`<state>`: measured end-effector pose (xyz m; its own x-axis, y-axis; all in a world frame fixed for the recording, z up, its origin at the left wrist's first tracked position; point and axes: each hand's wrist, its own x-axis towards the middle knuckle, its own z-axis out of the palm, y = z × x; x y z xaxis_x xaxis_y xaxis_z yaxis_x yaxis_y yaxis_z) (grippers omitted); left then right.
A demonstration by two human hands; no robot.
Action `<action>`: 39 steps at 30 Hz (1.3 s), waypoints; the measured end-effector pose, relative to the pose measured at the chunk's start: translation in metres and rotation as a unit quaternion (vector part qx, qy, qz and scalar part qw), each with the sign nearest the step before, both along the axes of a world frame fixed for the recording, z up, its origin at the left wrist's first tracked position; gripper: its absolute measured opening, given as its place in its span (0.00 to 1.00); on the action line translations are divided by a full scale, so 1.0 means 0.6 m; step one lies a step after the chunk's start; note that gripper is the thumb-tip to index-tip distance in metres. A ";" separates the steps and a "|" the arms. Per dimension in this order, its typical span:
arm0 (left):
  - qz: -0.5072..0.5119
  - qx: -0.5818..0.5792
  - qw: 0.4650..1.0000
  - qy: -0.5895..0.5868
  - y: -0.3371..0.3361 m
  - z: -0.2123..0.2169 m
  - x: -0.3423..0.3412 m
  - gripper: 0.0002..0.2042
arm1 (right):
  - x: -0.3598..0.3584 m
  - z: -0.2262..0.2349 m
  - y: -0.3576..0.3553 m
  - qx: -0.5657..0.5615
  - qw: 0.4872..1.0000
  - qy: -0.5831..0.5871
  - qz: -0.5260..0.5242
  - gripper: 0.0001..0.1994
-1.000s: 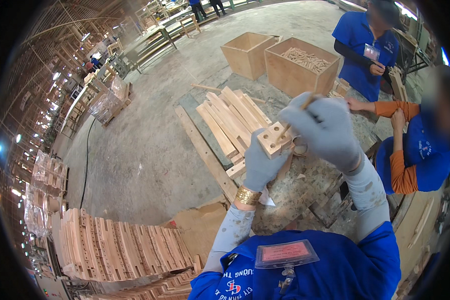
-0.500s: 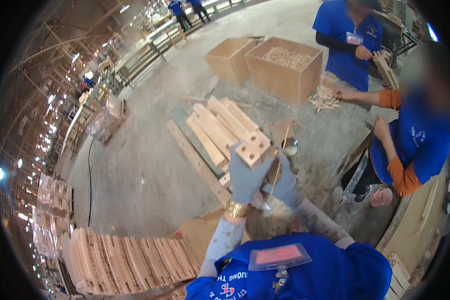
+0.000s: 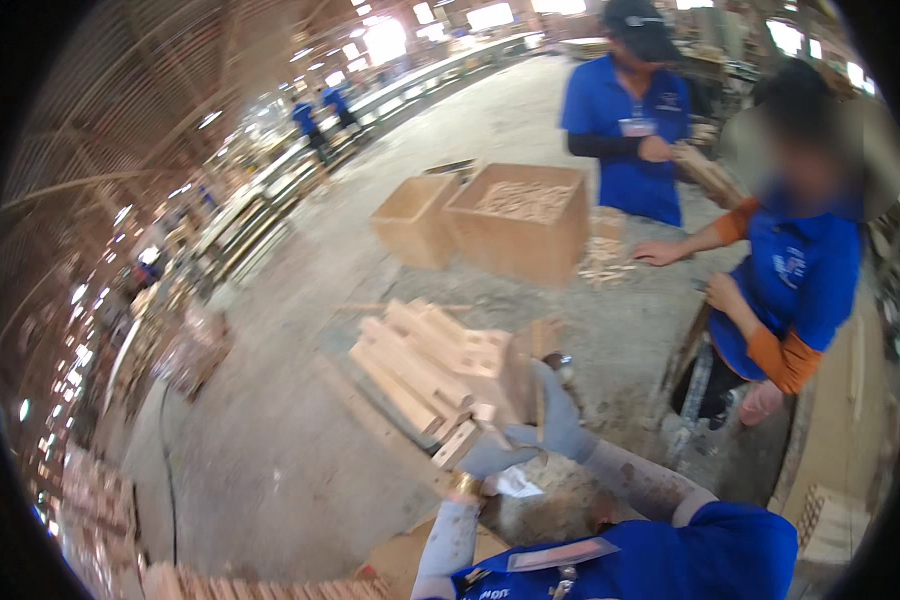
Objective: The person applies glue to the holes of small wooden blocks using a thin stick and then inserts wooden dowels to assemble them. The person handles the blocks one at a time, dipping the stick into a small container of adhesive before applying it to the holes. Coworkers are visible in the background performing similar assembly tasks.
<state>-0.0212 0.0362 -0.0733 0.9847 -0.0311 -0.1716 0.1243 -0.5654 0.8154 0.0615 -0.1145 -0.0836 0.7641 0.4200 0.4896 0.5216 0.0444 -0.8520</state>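
Observation:
In my left hand [image 3: 492,452], gloved in grey, is a pale wooden block [image 3: 513,385] with round holes drilled in its end; the fingers close about its lower part, partly hidden. My right hand [image 3: 558,418], also gloved, grips a thin wooden stick [image 3: 538,385] that stands almost upright beside the block. Just beyond and left of my hands lies a stack of pale wooden pieces [image 3: 395,375], some with slots cut in their ends. A small round container [image 3: 562,368] sits partly hidden behind my right hand. Motion blurs the picture somewhat.
Two plywood bins [image 3: 520,238] stand ahead, the right one full of short dowels. Loose dowels [image 3: 607,262] lie beside it, near the hand of a co-worker [image 3: 795,270] on the right. Another person [image 3: 630,140] holds wood behind. Stacked slats [image 3: 240,583] sit at lower left.
The view has tilted up, so the scene sits lower. The holed block now stands more upright, with my left hand lower on it. My right hand still grips the stick.

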 end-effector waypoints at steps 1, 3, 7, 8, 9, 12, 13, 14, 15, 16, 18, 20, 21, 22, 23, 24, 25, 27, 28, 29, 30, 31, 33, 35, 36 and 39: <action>-0.013 0.000 1.000 -0.024 -0.013 -0.012 0.010 0.39 | 0.005 0.035 0.006 0.007 1.000 -0.009 -0.001 0.45; 0.006 -0.131 0.988 -0.079 -0.013 -0.022 0.002 0.38 | 0.014 0.088 0.022 0.044 0.998 -0.039 0.013 0.41; 0.115 -0.384 0.913 -0.076 0.001 -0.057 -0.029 0.36 | 0.002 0.171 0.037 0.116 0.991 0.045 0.057 0.42; 0.193 -0.436 0.877 -0.067 -0.013 -0.045 -0.041 0.34 | 0.002 0.183 0.045 0.125 0.989 0.047 0.061 0.42; 0.278 -0.484 0.828 -0.056 -0.031 -0.029 -0.057 0.33 | -0.003 0.191 0.052 0.129 0.987 0.055 0.072 0.41; 0.179 -0.592 0.761 -0.194 -0.025 -0.046 -0.049 0.35 | 0.026 0.163 0.073 0.094 0.992 -0.015 0.077 0.29; 0.119 -0.651 0.722 -0.201 -0.047 -0.003 -0.039 0.38 | 0.055 0.134 0.058 0.043 0.993 -0.110 0.012 0.24; 0.074 -0.695 0.685 -0.205 -0.070 0.060 -0.031 0.41 | 0.100 0.113 0.024 -0.003 0.977 -0.210 -0.044 0.19; 0.055 -0.715 0.661 -0.223 -0.068 0.097 -0.033 0.44 | 0.141 0.094 -0.003 -0.043 0.945 -0.313 -0.083 0.15; 0.083 -0.703 0.662 -0.246 -0.045 0.087 -0.047 0.44 | 0.153 0.078 -0.015 -0.030 0.967 -0.239 -0.082 0.12; 0.134 -0.690 0.641 -0.307 -0.019 0.101 -0.066 0.44 | 0.169 0.055 -0.038 0.038 0.993 0.102 -0.041 0.09; 0.156 -0.677 0.635 -0.339 0.001 0.107 -0.075 0.43 | 0.195 -0.019 -0.065 -0.075 0.995 0.037 -0.060 0.12; 0.159 -0.667 0.637 -0.352 0.016 0.099 -0.080 0.41 | 0.203 -0.054 -0.064 -0.130 0.989 0.001 -0.065 0.14; 0.162 -0.658 0.638 -0.366 0.022 0.098 -0.081 0.40 | 0.206 -0.071 -0.055 -0.157 0.985 -0.015 -0.067 0.14; 0.213 -0.637 0.634 -0.384 0.019 0.102 -0.085 0.40 | 0.207 -0.088 -0.048 -0.184 0.980 -0.032 -0.070 0.15; 0.262 -0.615 0.628 -0.399 0.010 0.113 -0.087 0.39 | 0.208 -0.105 -0.040 -0.211 0.973 -0.049 -0.074 0.16; 0.303 -0.593 0.622 -0.412 0.006 0.122 -0.085 0.38 | 0.217 -0.132 -0.037 -0.232 0.966 -0.070 -0.090 0.16; 0.263 -0.610 0.640 -0.387 0.011 0.130 -0.086 0.38 | 0.233 -0.181 -0.028 -0.272 0.948 -0.111 -0.123 0.17; 0.245 -0.617 0.647 -0.375 0.012 0.133 -0.087 0.38 | 0.236 -0.192 -0.021 -0.263 0.952 -0.100 -0.121 0.17; 0.256 -0.605 0.653 -0.376 0.012 0.133 -0.086 0.37 | 0.239 -0.202 -0.016 -0.254 0.956 -0.088 -0.120 0.17; 0.269 -0.594 0.657 -0.377 0.014 0.127 -0.083 0.37 | 0.239 -0.204 -0.013 -0.247 0.959 -0.079 -0.118 0.17; 0.280 -0.584 0.662 -0.378 0.016 0.121 -0.080 0.37 | 0.239 -0.206 -0.012 -0.232 0.965 -0.054 -0.107 0.17; 0.274 -0.562 0.678 -0.387 0.019 0.118 -0.073 0.33 | 0.237 -0.202 -0.011 -0.201 0.976 -0.006 -0.088 0.17; 0.249 -0.567 0.677 -0.398 0.024 0.111 -0.067 0.31 | 0.230 -0.192 -0.020 -0.169 0.981 -0.010 -0.097 0.18; 0.229 -0.583 0.667 -0.404 0.029 0.106 -0.065 0.31 | 0.224 -0.186 -0.026 -0.154 0.983 -0.012 -0.101 0.18; 0.254 -0.547 0.685 -0.409 0.022 0.112 -0.052 0.30 | 0.207 -0.174 -0.044 -0.270 0.960 0.034 -0.074 0.16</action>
